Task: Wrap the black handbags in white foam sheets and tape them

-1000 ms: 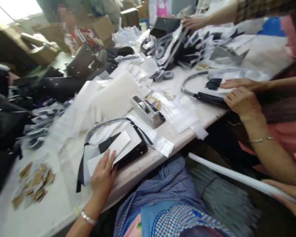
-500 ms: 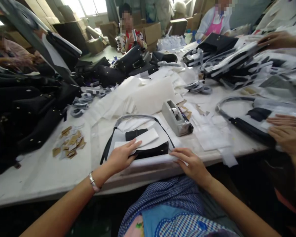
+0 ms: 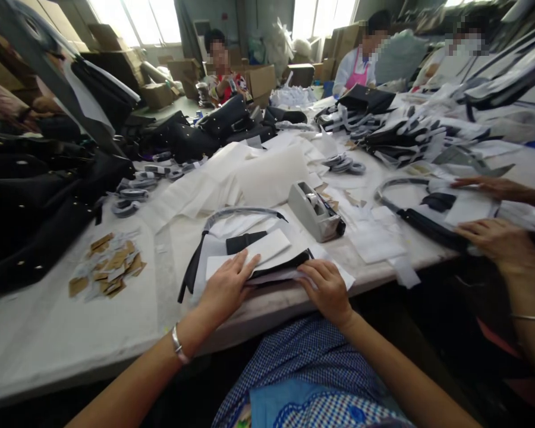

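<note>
A black handbag lies on the table in front of me, its handle arched away and wrapped in clear film. White sheets rest on the bag, with a folded white strip on top beside a small black piece. My left hand presses on the strip and the bag with its fingers stretched out. At the bag's near right corner, my right hand has its fingers curled over the black edge, gripping it. White paper sticks out under that hand.
Beyond the bag stands a grey tape dispenser. Brown packets lie at left, near piled black bags. White sheets cover the middle. At right, a co-worker's hands rest by another bag.
My right hand has moved slightly left and closed on the bag's edge; the white sheet along the front has been folded inward. My left hand stays on the strip. The view has shifted right.
</note>
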`<move>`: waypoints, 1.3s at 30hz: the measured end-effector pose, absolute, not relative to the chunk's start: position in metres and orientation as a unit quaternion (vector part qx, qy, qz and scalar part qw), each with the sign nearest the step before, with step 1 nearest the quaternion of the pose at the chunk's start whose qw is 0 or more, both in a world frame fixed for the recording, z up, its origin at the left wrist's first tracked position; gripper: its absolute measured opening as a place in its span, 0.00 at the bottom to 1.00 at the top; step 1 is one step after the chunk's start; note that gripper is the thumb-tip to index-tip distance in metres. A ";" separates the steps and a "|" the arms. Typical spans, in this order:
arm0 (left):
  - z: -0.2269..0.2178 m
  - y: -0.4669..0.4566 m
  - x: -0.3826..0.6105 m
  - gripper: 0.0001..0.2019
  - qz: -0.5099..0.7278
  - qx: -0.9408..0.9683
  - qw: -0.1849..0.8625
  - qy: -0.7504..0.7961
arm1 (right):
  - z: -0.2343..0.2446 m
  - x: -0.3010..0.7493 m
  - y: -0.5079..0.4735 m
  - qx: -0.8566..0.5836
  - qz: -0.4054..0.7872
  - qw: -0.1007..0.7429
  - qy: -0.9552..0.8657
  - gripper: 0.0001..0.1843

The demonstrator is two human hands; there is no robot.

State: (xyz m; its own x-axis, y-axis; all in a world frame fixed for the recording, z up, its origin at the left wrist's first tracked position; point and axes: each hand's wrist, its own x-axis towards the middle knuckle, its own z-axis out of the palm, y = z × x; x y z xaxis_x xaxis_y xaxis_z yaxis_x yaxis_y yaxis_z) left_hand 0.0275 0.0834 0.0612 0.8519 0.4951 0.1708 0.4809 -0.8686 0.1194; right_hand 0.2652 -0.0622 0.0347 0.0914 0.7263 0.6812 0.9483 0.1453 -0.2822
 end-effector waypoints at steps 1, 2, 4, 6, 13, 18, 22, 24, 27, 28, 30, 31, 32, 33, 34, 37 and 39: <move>0.058 0.082 0.028 0.32 0.109 0.961 0.026 0.253 | 0.042 0.266 -0.063 -0.627 -0.159 0.368 -0.668 0.08; 0.055 0.081 0.028 0.32 0.117 0.960 0.018 0.253 | 0.050 0.268 -0.063 -0.615 -0.167 0.356 -0.683 0.11; 0.052 0.079 0.029 0.31 0.127 0.958 0.006 0.255 | 0.070 0.271 -0.056 -0.585 -0.163 0.305 -0.733 0.22; 0.050 0.078 0.030 0.31 0.130 0.958 0.001 0.256 | 0.086 0.275 -0.041 -0.555 -0.128 0.221 -0.792 0.38; 0.050 0.077 0.032 0.30 0.116 0.955 -0.002 0.271 | 0.050 0.287 -0.003 -0.533 -0.040 0.137 -0.834 0.35; 0.066 0.066 0.057 0.27 0.077 0.953 -0.015 0.294 | 0.024 0.282 -0.013 -0.556 -0.069 0.189 -0.807 0.28; 0.061 0.059 0.072 0.25 0.067 0.951 -0.033 0.299 | 0.029 0.279 -0.011 -0.556 -0.076 0.204 -0.802 0.27; 0.051 0.058 0.071 0.26 0.085 0.950 -0.045 0.296 | 0.033 0.276 -0.015 -0.558 -0.081 0.222 -0.795 0.26; 0.037 0.057 0.064 0.27 0.117 0.947 -0.066 0.293 | 0.035 0.268 -0.038 -0.573 -0.090 0.293 -0.760 0.21; 0.034 0.057 0.063 0.27 0.123 0.946 -0.070 0.293 | 0.034 0.264 -0.050 -0.584 -0.088 0.331 -0.736 0.20; 0.032 0.057 0.061 0.28 0.130 0.944 -0.076 0.292 | 0.028 0.257 -0.077 -0.631 -0.052 0.420 -0.650 0.16; 0.032 0.057 0.061 0.28 0.133 0.944 -0.077 0.290 | 0.025 0.254 -0.089 -0.665 -0.006 0.460 -0.588 0.14; 0.032 0.057 0.062 0.28 0.135 0.945 -0.076 0.289 | 0.021 0.251 -0.099 -0.695 0.060 0.494 -0.519 0.13; 0.033 0.057 0.062 0.28 0.138 0.945 -0.075 0.288 | 0.019 0.248 -0.106 -0.715 0.137 0.519 -0.448 0.13; 0.034 0.057 0.062 0.28 0.140 0.945 -0.073 0.287 | 0.017 0.246 -0.110 -0.718 0.217 0.540 -0.381 0.16; 0.035 0.057 0.062 0.28 0.143 0.947 -0.069 0.279 | 0.021 0.242 -0.104 -0.650 0.389 0.608 -0.238 0.27; 0.036 0.058 0.062 0.28 0.146 0.949 -0.069 0.272 | 0.028 0.241 -0.092 -0.605 0.431 0.645 -0.179 0.29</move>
